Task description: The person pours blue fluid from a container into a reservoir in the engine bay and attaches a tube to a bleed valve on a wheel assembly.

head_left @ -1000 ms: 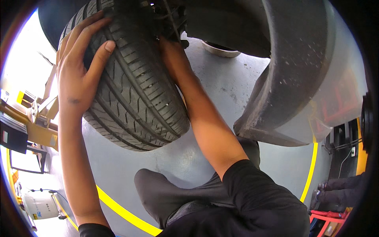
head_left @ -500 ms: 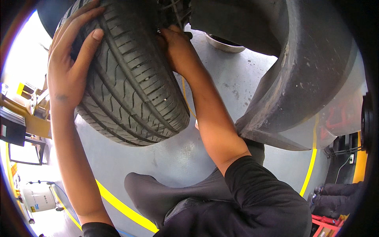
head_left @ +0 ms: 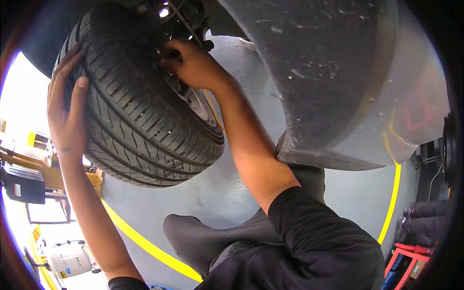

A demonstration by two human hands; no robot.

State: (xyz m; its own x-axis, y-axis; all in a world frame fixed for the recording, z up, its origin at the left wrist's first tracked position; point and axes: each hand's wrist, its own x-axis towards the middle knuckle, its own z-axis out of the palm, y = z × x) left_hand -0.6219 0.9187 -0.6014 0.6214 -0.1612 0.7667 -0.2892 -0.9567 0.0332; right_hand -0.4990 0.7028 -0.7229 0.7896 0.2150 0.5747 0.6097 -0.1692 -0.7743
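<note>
A black car tyre [head_left: 140, 116] with a deep tread fills the left middle, mounted on a wheel whose pale rim [head_left: 197, 104] shows on its inner side. My left hand [head_left: 66, 111] lies against the tyre's outer side, its fingers stretched along the tread edge and the thumb apart. Behind the wheel, my right hand [head_left: 197, 64] reaches to the inner side beside dark suspension parts [head_left: 181, 19]. Its fingers are curled together and slightly blurred; whatever they hold is hidden. A small bright metal bit [head_left: 158, 51] shows by the fingertips.
A scuffed dark fender [head_left: 333, 87] curves close on the right, beside my right forearm. Yellow lines [head_left: 150, 246] cross the grey floor [head_left: 232, 188]. A white canister [head_left: 70, 261] stands lower left; a red frame [head_left: 411, 261] and another person's legs [head_left: 427, 217] are at right.
The wheel has turned, so more of its inner rim shows. My right hand has come further into sight, fingers curled. The view has shifted, and the fender covers more of the pale basin.
</note>
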